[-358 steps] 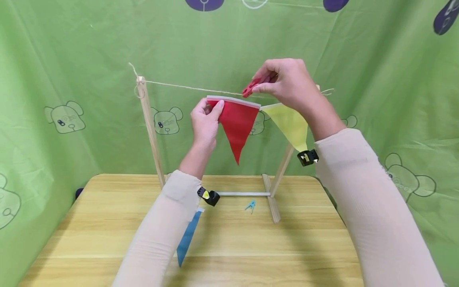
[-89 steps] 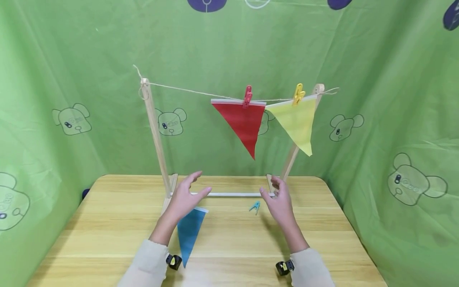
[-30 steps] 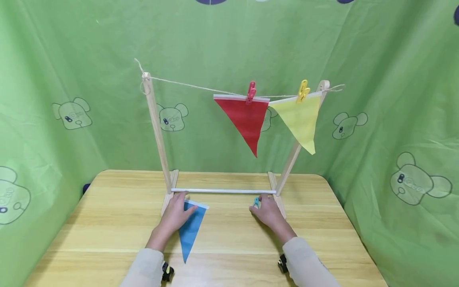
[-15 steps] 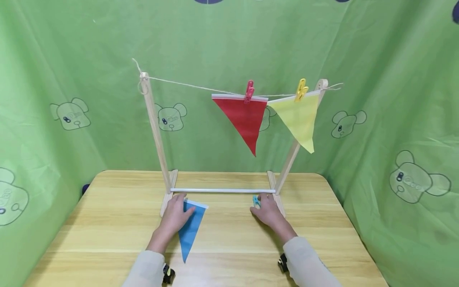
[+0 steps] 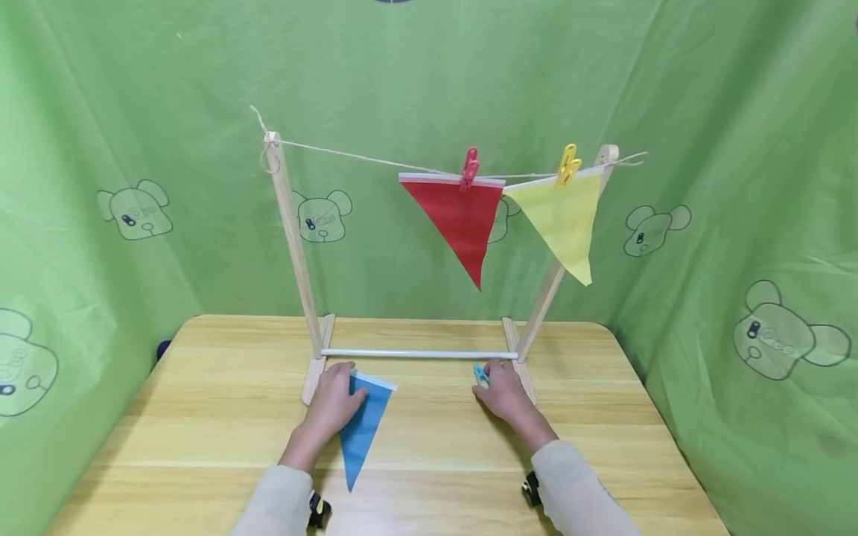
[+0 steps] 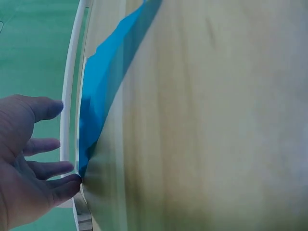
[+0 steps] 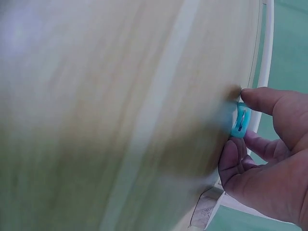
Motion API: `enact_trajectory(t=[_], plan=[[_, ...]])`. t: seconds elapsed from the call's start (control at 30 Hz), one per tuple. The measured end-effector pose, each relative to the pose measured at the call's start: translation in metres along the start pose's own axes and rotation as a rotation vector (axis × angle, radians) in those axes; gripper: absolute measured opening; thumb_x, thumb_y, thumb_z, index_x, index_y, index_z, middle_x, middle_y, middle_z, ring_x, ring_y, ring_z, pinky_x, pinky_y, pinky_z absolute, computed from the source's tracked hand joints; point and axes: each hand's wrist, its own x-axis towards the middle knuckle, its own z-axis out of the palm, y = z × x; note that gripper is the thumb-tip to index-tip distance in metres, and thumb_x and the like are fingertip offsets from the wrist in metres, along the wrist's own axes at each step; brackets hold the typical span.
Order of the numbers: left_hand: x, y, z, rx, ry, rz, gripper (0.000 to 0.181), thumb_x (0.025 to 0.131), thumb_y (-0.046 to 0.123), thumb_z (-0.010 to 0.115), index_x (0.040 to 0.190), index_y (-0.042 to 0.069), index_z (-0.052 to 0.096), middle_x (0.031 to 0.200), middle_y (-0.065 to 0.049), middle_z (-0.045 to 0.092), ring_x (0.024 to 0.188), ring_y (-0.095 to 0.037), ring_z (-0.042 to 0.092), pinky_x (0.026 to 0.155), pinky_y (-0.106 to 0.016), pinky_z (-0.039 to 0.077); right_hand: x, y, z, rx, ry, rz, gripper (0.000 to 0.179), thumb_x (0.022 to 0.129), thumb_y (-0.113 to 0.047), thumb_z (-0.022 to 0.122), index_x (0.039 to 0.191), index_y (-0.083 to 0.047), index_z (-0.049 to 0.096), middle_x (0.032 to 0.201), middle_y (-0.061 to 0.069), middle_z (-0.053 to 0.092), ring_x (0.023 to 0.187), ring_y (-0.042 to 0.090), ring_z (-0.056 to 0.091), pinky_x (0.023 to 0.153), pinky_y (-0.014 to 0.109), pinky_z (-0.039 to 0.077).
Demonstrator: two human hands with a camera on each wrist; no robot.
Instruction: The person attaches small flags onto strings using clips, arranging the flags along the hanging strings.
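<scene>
On the table at centre left lies a blue triangular pennant [image 5: 365, 424] with a white top strip. My left hand [image 5: 331, 402] is at its upper left corner, thumb over the blue cloth. In the left wrist view those fingers [image 6: 50, 168] are spread and nearly straight, the lowest fingertip right at the pennant's corner. To the right, my right hand [image 5: 506, 394] holds a small turquoise clothespin [image 7: 241, 120] between thumb and fingers, low at the table. A red pennant [image 5: 459, 216] and a yellow pennant [image 5: 563, 223] hang from the string, under a red clothespin [image 5: 469, 170] and a yellow clothespin [image 5: 568, 165].
A wooden frame stands at the back of the table [image 5: 429, 476], with a left post [image 5: 293, 246], a right post [image 5: 541, 305] and a white crossbar [image 5: 418, 354]. The string [image 5: 355, 155] runs between the post tops. A green printed curtain [image 5: 201, 89] surrounds the table.
Since the earliest frame, the red pennant has been clipped to the string. Both hands have come down to the blue pennant and turquoise clothespin. Lately the blue pennant has shifted slightly right.
</scene>
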Motion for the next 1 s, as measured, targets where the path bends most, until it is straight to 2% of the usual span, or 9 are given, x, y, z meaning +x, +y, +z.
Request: enact_trajectory(t=[0.1, 0.3, 0.5, 0.6, 0.77, 1.0], plan=[[0.005, 0.001, -0.001, -0.023, 0.029, -0.025, 0.056, 0.092, 0.017, 0.077, 0.137, -0.01, 0.056, 0.139, -0.032, 0.056, 0.132, -0.049, 0.053, 0.11, -0.058, 0.047, 0.001, 0.001, -0.001, -0.001, 0.0, -0.006, 0.036, 0.091, -0.019, 0.077, 0.112, 0.002, 0.057, 0.106, 0.018, 0.053, 0.087, 0.027, 0.053, 0.079, 0.044, 0.054], [0.012, 0.002, -0.001, -0.009, 0.076, -0.056, 0.056, 0.089, 0.013, 0.08, 0.133, -0.014, 0.058, 0.132, -0.034, 0.06, 0.123, -0.052, 0.055, 0.104, -0.058, 0.05, 0.002, 0.001, -0.003, 0.04, 0.0, -0.001, 0.036, 0.09, -0.016, 0.079, 0.109, 0.004, 0.057, 0.104, 0.017, 0.053, 0.088, 0.026, 0.054, 0.078, 0.042, 0.053], [0.016, 0.002, 0.003, 0.019, 0.089, -0.094, 0.058, 0.087, 0.015, 0.082, 0.132, -0.013, 0.058, 0.132, -0.034, 0.06, 0.118, -0.049, 0.056, 0.1, -0.056, 0.052, 0.002, 0.003, -0.003, 0.061, -0.006, 0.001, 0.035, 0.089, -0.016, 0.079, 0.106, 0.004, 0.056, 0.103, 0.015, 0.054, 0.088, 0.025, 0.054, 0.079, 0.041, 0.053], [0.018, 0.001, 0.005, 0.03, 0.096, -0.112, 0.062, 0.087, 0.015, 0.083, 0.135, -0.013, 0.055, 0.134, -0.035, 0.057, 0.12, -0.049, 0.055, 0.102, -0.056, 0.052, 0.002, 0.004, -0.003, 0.068, -0.014, 0.0, 0.036, 0.089, -0.016, 0.079, 0.108, 0.004, 0.056, 0.103, 0.016, 0.054, 0.088, 0.026, 0.054, 0.079, 0.042, 0.053], [0.019, 0.0, 0.007, 0.033, 0.122, -0.12, 0.065, 0.084, 0.013, 0.086, 0.136, -0.01, 0.055, 0.133, -0.033, 0.054, 0.119, -0.048, 0.055, 0.1, -0.057, 0.052, 0.0, 0.004, -0.004, 0.07, -0.024, 0.006, 0.036, 0.091, -0.017, 0.078, 0.109, 0.004, 0.056, 0.104, 0.016, 0.054, 0.089, 0.026, 0.054, 0.079, 0.041, 0.053], [0.018, 0.001, 0.007, 0.023, 0.153, -0.113, 0.061, 0.076, 0.012, 0.091, 0.127, -0.007, 0.061, 0.129, -0.03, 0.054, 0.111, -0.047, 0.056, 0.093, -0.057, 0.054, -0.002, 0.003, -0.004, 0.066, -0.023, 0.004, 0.036, 0.091, -0.018, 0.078, 0.109, 0.004, 0.056, 0.102, 0.014, 0.054, 0.088, 0.025, 0.053, 0.078, 0.04, 0.052]])
